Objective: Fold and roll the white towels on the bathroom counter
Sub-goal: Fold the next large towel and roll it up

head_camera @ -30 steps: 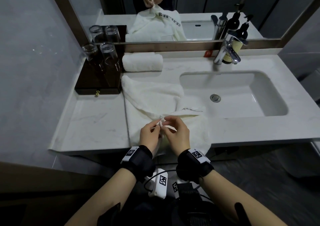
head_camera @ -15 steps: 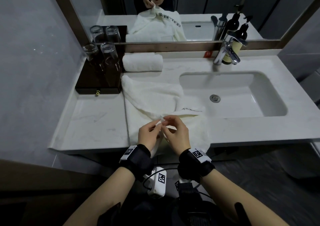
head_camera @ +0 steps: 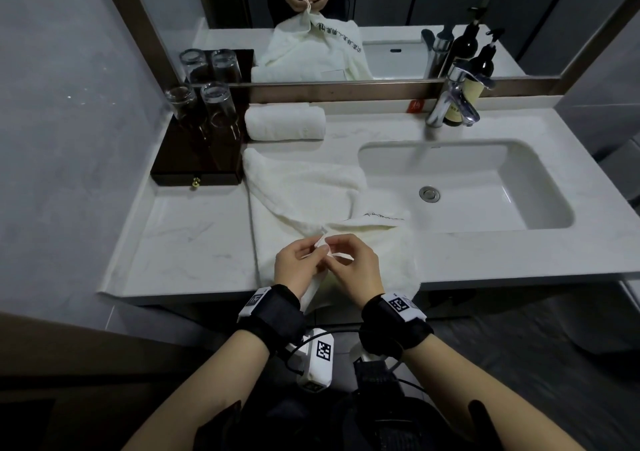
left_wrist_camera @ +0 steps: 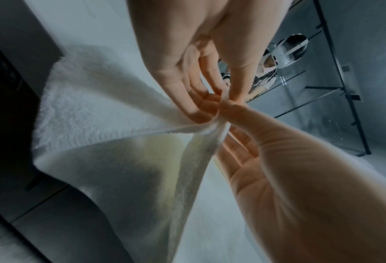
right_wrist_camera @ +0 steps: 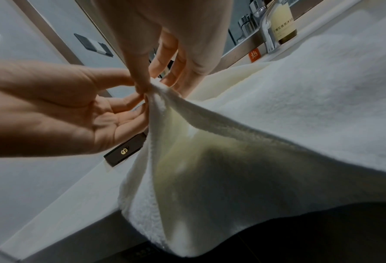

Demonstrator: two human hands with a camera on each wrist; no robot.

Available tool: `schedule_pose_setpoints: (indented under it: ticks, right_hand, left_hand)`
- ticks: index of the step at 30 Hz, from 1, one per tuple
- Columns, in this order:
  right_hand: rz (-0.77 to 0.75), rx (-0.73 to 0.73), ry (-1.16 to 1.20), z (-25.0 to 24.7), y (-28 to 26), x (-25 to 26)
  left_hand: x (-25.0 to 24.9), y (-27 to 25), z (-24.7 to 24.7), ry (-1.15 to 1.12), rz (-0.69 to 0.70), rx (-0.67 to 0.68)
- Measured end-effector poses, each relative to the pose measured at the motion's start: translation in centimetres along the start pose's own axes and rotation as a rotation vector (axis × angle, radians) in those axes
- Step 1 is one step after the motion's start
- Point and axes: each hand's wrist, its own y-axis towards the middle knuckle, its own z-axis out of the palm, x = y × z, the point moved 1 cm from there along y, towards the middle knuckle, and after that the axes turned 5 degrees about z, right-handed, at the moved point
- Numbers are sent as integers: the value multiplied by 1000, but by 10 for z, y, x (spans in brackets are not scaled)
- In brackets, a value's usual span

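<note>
White marble worktop (head_camera: 180, 242) under a mirror, glasses (head_camera: 202, 104) at 10 o'clock, rolled towel (head_camera: 284, 121) at 12, loose white towel (head_camera: 304, 194) draped over the front edge, left hand (head_camera: 298, 263) and right hand (head_camera: 353, 263) fingers pinching its raised corner together, sink (head_camera: 485, 187) at 2 o'clock.

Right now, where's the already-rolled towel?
Head view: the rolled towel lies at the back of the counter under the mirror frame, left of the sink, beside the dark tray holding glasses, beyond the spread towel.
</note>
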Motion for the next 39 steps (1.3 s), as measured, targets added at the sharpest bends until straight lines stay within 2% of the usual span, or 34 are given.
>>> schedule_pose_setpoints:
  ticks: [4,8,13,15,18,20,22,27,28,30,33,36,39]
  right_hand:
    - [-53,23,-144,2,2,-1]
    - [-92,-46,-314,-8,7,-8]
    - [88,-169,-746,-40,17,-24]
    - [152,-223,-756,-53,17,-30]
    - [217,-321,-645,-69,12,-40]
    - [224,-338,-573,-73,6,-47]
    - [238,-276,-532,-74,0,-53]
    - [444,7,-611,-75,3,-46]
    - [485,47,-527,-77,9,-40]
    - [578,85,-165,-80,22,-24]
    - [571,18,345,-88,46,7]
    - [413,-45,537,-93,71,31]
    - [286,-157,576,-90,93,49]
  left_hand:
    - [-5,8,0,98,33,-4]
    - [-29,23,0,72,111,-22]
    - [-65,40,-4,26,223,21]
    - [-72,49,-9,34,240,-14]
    - [-79,65,-22,53,236,-108]
    - [-82,74,-30,53,233,-173]
    - [-89,83,-38,60,245,-237]
    - [-113,100,-58,119,327,-387]
    - [-117,103,-62,144,344,-403]
    - [-123,107,-70,186,363,-425]
    - [-128,110,-76,205,373,-424]
    - [-132,112,-77,143,321,-381]
    - [-134,114,-78,107,277,-340]
